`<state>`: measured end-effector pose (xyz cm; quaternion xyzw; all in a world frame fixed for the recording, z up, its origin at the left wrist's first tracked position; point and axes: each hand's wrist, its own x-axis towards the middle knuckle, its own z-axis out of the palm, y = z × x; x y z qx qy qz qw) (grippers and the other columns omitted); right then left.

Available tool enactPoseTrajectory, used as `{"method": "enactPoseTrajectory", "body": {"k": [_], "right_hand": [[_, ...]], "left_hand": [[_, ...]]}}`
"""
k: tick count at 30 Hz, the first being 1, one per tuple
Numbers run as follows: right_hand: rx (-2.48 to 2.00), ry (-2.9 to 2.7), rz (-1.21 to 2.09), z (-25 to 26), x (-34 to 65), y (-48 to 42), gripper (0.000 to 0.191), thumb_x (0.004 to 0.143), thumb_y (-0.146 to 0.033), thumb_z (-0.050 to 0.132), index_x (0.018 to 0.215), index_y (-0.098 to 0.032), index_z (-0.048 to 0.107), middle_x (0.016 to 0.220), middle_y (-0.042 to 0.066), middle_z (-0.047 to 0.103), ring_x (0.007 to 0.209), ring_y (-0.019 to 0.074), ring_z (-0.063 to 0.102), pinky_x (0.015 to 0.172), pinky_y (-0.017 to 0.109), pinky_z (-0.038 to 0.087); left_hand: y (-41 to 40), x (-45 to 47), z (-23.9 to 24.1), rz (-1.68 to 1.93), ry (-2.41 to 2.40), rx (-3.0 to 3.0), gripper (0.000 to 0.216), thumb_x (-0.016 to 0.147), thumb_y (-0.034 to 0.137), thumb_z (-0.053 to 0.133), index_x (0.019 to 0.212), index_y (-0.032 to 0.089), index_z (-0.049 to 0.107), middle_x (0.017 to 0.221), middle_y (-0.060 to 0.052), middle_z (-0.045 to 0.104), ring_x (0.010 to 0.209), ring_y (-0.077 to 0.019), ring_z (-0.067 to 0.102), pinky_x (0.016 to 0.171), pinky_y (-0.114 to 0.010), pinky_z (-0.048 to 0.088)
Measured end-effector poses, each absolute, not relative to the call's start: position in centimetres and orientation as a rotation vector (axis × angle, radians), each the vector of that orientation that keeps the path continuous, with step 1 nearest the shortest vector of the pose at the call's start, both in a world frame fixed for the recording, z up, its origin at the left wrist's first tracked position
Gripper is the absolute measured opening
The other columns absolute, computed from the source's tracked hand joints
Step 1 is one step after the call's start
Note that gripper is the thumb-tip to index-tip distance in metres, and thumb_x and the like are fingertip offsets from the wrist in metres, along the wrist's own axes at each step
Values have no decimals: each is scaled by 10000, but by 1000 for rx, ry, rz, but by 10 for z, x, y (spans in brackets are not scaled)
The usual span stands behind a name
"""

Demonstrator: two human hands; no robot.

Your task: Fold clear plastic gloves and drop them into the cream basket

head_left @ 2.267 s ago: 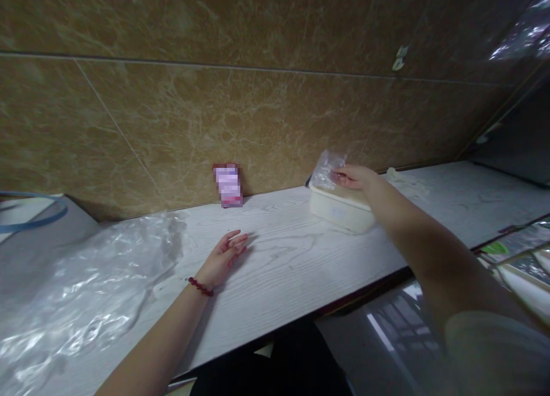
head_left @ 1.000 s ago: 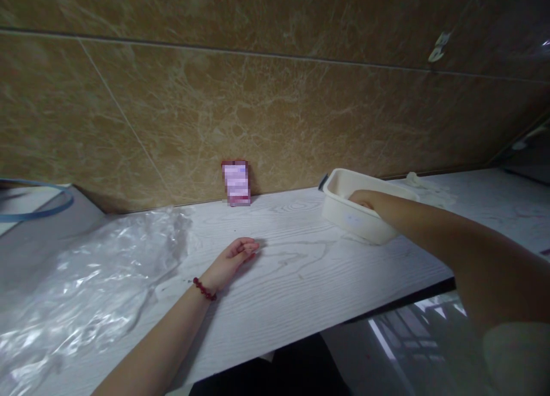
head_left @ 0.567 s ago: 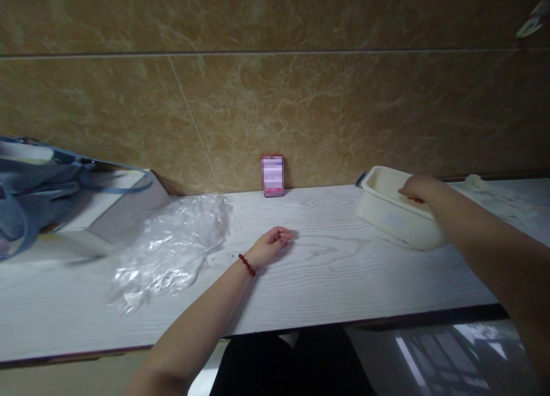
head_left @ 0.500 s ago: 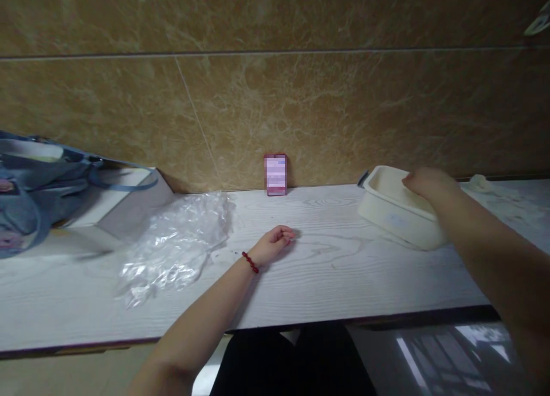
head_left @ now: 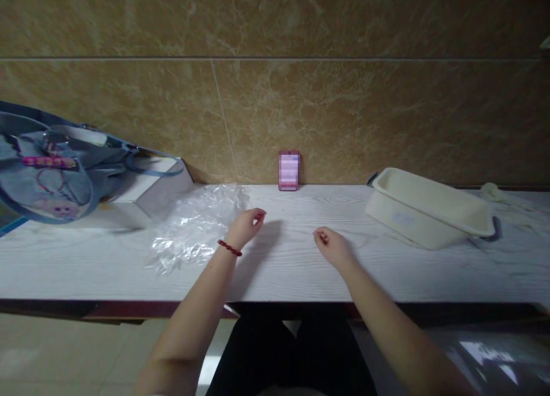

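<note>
My left hand, with a red bead bracelet at the wrist, hovers over the table beside the crumpled clear plastic bag. Its thumb and fingers curl together into a ring, and nothing shows in them. Across from it, my right hand is closed, fingers curled inward; whether something small is inside cannot be made out. The two hands are apart. Right of them stands a cream plastic bin with dark end handles, touched by neither hand.
A phone with a blurred screen leans against the marbled tile wall. On the left, a blue denim bag rests on a white box. Pale crumpled material lies beyond the bin. The white wood-grain table ends in front of me.
My right hand has left the bin and moved left to the table's middle, now closed. My left hand has risen and shifted left, its fingers curling tighter. The view has turned slightly.
</note>
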<state>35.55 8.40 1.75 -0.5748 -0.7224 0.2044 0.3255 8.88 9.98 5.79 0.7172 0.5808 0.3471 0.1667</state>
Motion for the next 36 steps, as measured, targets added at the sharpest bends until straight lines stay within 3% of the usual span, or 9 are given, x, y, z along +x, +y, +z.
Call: {"method": "enactPoseTrajectory", "body": {"k": [4, 7, 10, 13, 19, 26, 31, 36], "right_hand": [[-1441, -1866, 540, 5, 349, 82, 137, 754, -295, 430, 756, -218, 543, 635, -13, 571, 565, 115, 526, 543, 219, 388], [-1451, -1800, 531, 4, 354, 86, 131, 744, -287, 441, 757, -209, 545, 617, -17, 559, 550, 112, 514, 533, 214, 385], [-1463, -1777, 539, 3, 358, 88, 139, 748, -294, 436, 755, -205, 543, 590, -21, 542, 519, 110, 490, 505, 212, 372], [-1465, -1768, 546, 2, 360, 88, 143, 749, -295, 431, 751, -203, 540, 588, -20, 538, 510, 110, 478, 489, 211, 362], [-1476, -1763, 559, 7, 360, 86, 148, 748, -297, 429, 748, -202, 542, 586, -21, 535, 509, 111, 473, 488, 214, 354], [-1427, -1715, 592, 10, 360, 83, 158, 756, -331, 432, 728, -207, 526, 569, -25, 510, 520, 116, 477, 493, 223, 365], [-1300, -1636, 706, 29, 348, 85, 181, 756, -364, 450, 767, -199, 523, 655, -1, 546, 606, 121, 522, 543, 235, 418], [-1089, -1597, 893, 50, 322, 85, 307, 706, -364, 546, 953, -191, 487, 870, 54, 582, 789, 142, 559, 652, 282, 468]], "left_hand": [[115, 35, 80, 722, 2255, 2125, 334, 763, 229, 409, 1041, 174, 587, 996, -83, 626, 912, -217, 564, 823, -319, 403], [133, 4, 88, 297, 2453, 2155, 459, 710, 255, 477, 1158, 158, 504, 1151, -116, 548, 999, -247, 524, 845, -349, 388], [147, -12, 87, 18, 2490, 2208, 439, 680, 219, 496, 1114, 170, 538, 1189, -127, 521, 1092, -282, 450, 874, -409, 344], [153, -18, 87, -33, 2455, 2253, 314, 738, 172, 408, 966, 165, 625, 1123, -130, 569, 1069, -266, 476, 883, -409, 319], [160, -27, 129, 144, 2473, 2228, 376, 802, 261, 325, 1007, 152, 620, 976, -153, 634, 899, -266, 578, 748, -332, 403], [150, -8, 209, 767, 2355, 2075, 278, 744, 322, 466, 857, 137, 641, 853, -96, 647, 840, -220, 584, 746, -306, 420], [124, 40, 222, 1261, 1626, 1597, 188, 732, 287, 503, 746, 108, 558, 769, -81, 608, 715, -157, 599, 715, -337, 462], [90, 87, 225, 1148, 1187, 1273, 104, 727, 231, 526, 773, 137, 523, 846, -76, 613, 777, -200, 620, 726, -416, 468]]}}
